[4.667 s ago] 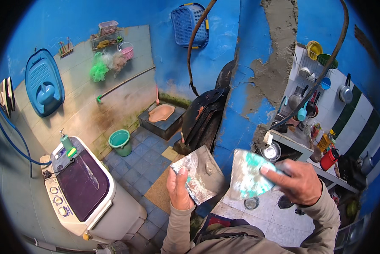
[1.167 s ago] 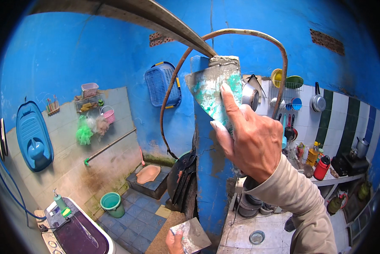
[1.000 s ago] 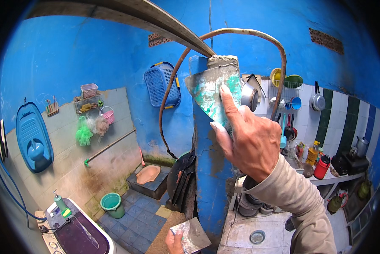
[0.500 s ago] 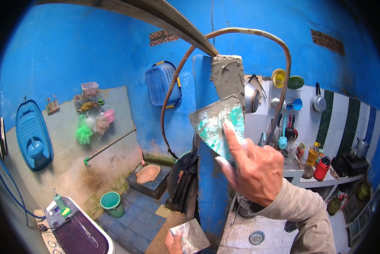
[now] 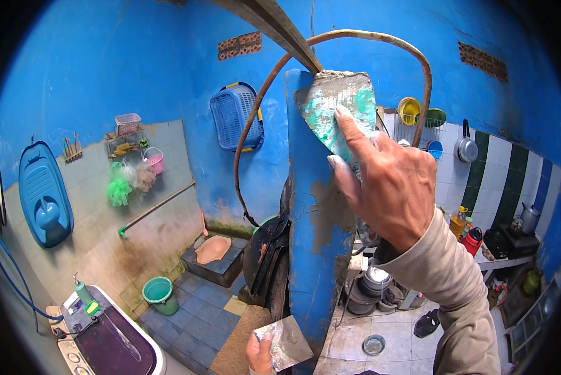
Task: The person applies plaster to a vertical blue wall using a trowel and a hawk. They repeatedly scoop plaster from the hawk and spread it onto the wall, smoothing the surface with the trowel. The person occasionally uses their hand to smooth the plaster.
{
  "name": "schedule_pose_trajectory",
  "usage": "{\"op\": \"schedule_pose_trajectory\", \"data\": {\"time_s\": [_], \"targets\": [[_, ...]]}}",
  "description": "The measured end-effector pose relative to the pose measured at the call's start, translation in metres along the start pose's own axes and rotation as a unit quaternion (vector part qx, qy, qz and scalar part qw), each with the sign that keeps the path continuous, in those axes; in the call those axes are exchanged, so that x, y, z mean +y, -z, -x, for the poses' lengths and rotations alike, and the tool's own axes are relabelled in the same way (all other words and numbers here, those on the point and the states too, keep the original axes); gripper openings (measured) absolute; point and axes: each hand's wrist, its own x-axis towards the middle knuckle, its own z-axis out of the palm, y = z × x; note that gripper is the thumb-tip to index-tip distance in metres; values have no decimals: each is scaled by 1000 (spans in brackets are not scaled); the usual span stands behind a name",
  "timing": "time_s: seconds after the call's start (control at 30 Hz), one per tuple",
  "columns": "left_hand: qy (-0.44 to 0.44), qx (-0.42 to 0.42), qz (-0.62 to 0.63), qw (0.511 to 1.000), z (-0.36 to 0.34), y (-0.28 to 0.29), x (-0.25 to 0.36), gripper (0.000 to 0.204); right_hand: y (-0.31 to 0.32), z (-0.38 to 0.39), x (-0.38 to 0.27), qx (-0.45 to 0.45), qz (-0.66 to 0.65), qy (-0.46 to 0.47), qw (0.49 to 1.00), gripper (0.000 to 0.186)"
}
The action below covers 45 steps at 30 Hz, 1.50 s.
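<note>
My right hand [image 5: 390, 175] is closed on a wide putty knife [image 5: 340, 109], its forefinger laid along the blade, which is smeared with green and white paint. The blade lies against the upper end of the blue pillar [image 5: 308, 256] and hides most of the grey mortar there. Farther down the pillar, a grey patch [image 5: 329, 215] shows just left of my right hand. Low in the view, my left hand [image 5: 260, 353] grips a flat, square-cornered plate [image 5: 285, 344] coated with grey and whitish smears; its thumb presses on the top face.
A wooden beam [image 5: 277, 28] meets the pillar's top, and a brown hose [image 5: 265, 103] arches around it. Dark pan-like things [image 5: 266, 256] hang at its left. Pots [image 5: 371, 284] stand on the tiled floor at right. A washing machine [image 5: 115, 344] and green bucket [image 5: 160, 295] are at left.
My right hand has slid the putty knife up the pillar to its top edge. The grey patch lower down has come into sight. My left hand and its plate have barely moved.
</note>
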Motion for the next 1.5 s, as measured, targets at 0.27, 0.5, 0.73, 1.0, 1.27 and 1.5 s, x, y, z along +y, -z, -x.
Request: {"op": "schedule_pose_trajectory", "data": {"time_s": [0.27,0.5,0.73,1.0,1.27,1.5], "targets": [[42,-12,-9,999,3,18,-4,42,1,22,-4,-43,-15,-7,999,65],[16,-20,-52,998,1,17,-2,48,15,58,-6,-92,-48,23,994,68],[16,-37,-50,998,2,18,-4,40,-1,15,9,-2,-29,-5,1000,66],[2,-38,-119,992,9,11,9,32,-13,8,-1,-12,-5,-18,1000,67],[8,-31,-61,998,4,19,-5,39,5,47,-12,-73,-58,1,996,65],[7,-23,-33,999,5,17,-7,47,-12,-1,1,9,-35,-41,998,60]]}}
